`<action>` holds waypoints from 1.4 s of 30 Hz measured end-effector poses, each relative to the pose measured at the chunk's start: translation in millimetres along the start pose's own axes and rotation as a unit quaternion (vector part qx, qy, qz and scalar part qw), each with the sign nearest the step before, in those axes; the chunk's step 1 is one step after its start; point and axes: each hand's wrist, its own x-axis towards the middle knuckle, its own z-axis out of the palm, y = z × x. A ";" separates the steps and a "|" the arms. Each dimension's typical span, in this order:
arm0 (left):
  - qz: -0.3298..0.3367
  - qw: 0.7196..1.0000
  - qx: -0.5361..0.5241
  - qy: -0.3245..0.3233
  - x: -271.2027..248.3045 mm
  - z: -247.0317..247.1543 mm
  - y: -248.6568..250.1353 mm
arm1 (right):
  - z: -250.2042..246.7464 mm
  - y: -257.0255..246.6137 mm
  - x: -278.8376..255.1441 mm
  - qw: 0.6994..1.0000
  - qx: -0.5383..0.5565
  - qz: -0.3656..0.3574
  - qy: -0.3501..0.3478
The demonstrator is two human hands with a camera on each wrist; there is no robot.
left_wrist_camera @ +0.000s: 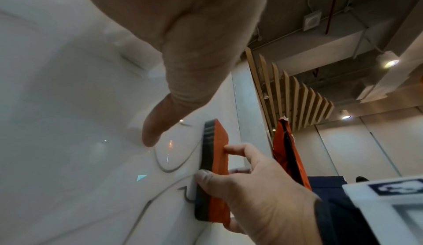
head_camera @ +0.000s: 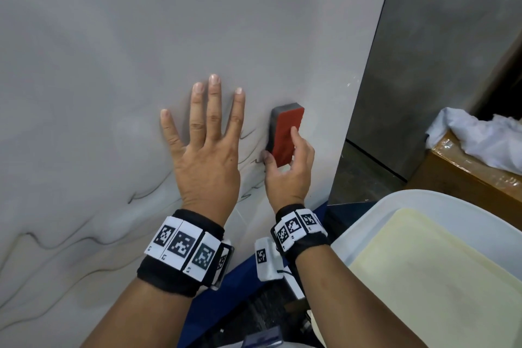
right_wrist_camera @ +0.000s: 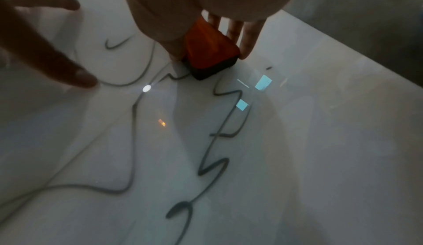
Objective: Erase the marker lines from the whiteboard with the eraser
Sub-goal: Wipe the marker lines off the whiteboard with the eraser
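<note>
The whiteboard (head_camera: 118, 37) stood upright ahead, filling the left and centre, and the left hand (head_camera: 207, 155) lay flat against it, fingers spread. Just to its right the right hand (head_camera: 288, 175) held the eraser (head_camera: 286, 135) against the board, near the board's right edge. Marker lines (head_camera: 84, 237) wandered across the board below and left of the left hand, and more ran between the two hands, one touching the eraser's lower end. Right of the board, lower down, sat a tub (head_camera: 440, 200), and behind that a box (head_camera: 463, 175) with a cloth (head_camera: 480, 138) heaped on top.
</note>
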 end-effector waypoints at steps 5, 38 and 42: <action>-0.005 1.000 0.010 0.000 -0.9 0.0 -2.9 | 2.3 -3.5 7.1 0.996 0.034 0.072 0.044; -0.010 0.999 0.035 0.018 -14.9 -1.6 -16.2 | 3.6 -31.2 -8.2 1.000 0.013 -0.010 -0.020; -0.011 0.999 0.035 0.005 -20.4 -3.2 -19.2 | 13.9 -42.9 -23.7 1.000 0.015 -0.025 -0.009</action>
